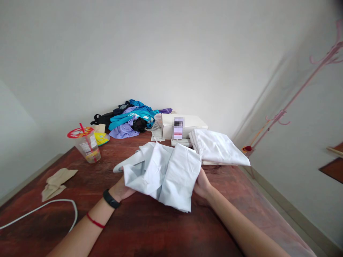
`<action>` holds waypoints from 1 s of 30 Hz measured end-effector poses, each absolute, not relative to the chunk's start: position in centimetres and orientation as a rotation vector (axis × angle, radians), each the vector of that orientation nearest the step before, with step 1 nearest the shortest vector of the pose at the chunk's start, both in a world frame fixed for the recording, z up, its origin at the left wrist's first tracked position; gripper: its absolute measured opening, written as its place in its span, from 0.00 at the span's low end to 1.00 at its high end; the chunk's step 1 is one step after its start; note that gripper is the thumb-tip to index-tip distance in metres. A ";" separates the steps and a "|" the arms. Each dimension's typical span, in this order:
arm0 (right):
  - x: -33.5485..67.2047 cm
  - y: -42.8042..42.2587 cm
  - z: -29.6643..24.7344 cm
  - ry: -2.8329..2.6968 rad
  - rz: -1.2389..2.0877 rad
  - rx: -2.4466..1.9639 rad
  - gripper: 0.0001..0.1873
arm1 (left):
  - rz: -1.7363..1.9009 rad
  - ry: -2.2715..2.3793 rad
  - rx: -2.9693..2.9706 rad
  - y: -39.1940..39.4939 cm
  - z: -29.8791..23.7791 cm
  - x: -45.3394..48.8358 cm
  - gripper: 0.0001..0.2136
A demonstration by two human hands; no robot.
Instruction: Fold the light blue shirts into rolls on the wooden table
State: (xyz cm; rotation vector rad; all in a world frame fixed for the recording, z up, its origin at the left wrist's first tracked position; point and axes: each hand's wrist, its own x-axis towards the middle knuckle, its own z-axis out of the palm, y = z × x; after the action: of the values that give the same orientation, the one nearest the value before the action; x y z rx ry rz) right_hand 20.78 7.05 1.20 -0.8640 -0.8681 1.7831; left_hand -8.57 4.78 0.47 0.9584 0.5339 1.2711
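A white cloth (pixel 166 175), creased and partly folded, is held up over the table between my two hands. My left hand (pixel 123 187) grips its left side, with the fingers hidden beneath the fabric. At the right side my right hand (pixel 203 184) holds the edge, its fingers mostly behind the cloth. Whether the cloth is a garment I cannot tell. Beyond my right hand lies a folded white cloth stack (pixel 219 147) near the table's right edge.
On the reddish wooden table (pixel 128 228) stand a plastic cup (pixel 88 144) with a straw, a white box (pixel 193 123) and a heap of clothes (pixel 134 119). Brown napkins (pixel 57 182) and a white cable (pixel 53 200) lie at the left. A pink coat rack (pixel 297 96) leans at right.
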 end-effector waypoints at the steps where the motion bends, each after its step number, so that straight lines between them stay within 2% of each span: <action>1: 21.4 7.4 1.0 -0.865 1.775 -0.881 0.28 | 1.282 0.518 0.923 5.0 1.0 -8.8 0.35; 4: 22.9 8.6 0.5 -0.875 1.774 -0.932 0.33 | 1.321 0.458 0.809 5.5 2.4 -9.3 0.44; 6: 23.4 9.2 0.0 -0.925 1.699 -1.009 0.30 | 1.324 0.437 0.769 5.9 3.1 -9.7 0.45; 8: 23.5 9.4 -0.5 -1.057 1.486 -1.109 0.28 | 1.314 0.451 0.768 6.2 3.3 -10.1 0.44; 11: 23.2 8.9 -1.3 -1.401 1.054 -1.158 0.37 | 1.302 0.527 0.770 6.6 3.1 -10.6 0.39; 14: 22.7 8.0 -1.4 -1.692 0.864 -1.083 0.35 | 1.315 0.608 0.797 7.0 2.9 -10.9 0.37; 22: 22.0 7.4 -0.8 -1.779 0.892 -1.021 0.28 | 1.334 0.564 0.875 7.3 3.5 -10.6 0.31; 26: 21.5 7.7 -1.3 -1.622 1.213 -1.071 0.33 | 1.288 0.526 0.853 7.2 3.5 -10.7 0.30; 30: 21.2 7.6 -1.3 -1.554 1.374 -1.024 0.38 | 1.104 0.549 0.786 7.0 3.0 -11.1 0.33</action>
State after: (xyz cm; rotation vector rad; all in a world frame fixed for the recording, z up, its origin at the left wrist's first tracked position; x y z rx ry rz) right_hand 21.15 7.56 -1.29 -1.0236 -1.5539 1.3742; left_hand -11.13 7.02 3.04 0.7861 0.5486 1.1036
